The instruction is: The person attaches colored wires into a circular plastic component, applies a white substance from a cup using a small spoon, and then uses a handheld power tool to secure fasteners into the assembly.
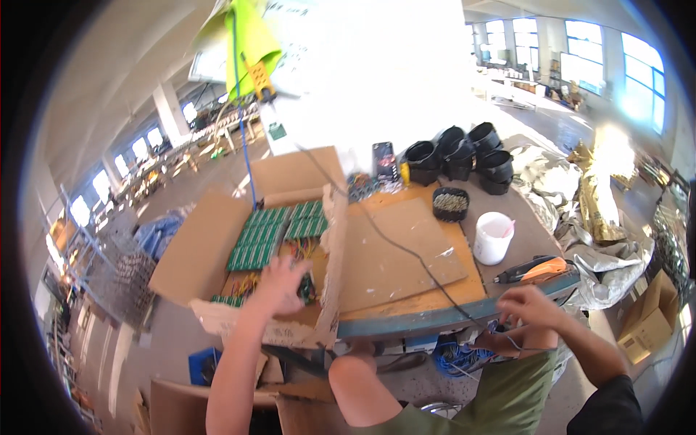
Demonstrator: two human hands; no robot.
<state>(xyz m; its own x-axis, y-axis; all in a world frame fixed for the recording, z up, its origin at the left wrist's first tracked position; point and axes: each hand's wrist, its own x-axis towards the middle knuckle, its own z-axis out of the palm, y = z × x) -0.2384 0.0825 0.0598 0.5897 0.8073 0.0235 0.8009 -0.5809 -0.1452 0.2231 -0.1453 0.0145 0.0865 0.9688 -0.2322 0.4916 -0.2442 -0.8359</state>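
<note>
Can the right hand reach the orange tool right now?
Probably yes: the right hand shows just below the orange tool, near the table edge, and nothing seems to block the way.

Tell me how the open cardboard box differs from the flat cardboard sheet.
The box has raised walls and open flaps; the sheet lies flat. The box holds green circuit boards, with the left hand over them; the sheet carries no boards. Both are brown cardboard.

Tall windows [584,56] line the right wall [614,61] — daylight floods in and lies in bright streaks across the grey floor [547,119]. At left, a pale pillar [170,110] rises to the ceiling [119,69]; a far table [507,88] stands near the windows.
</note>
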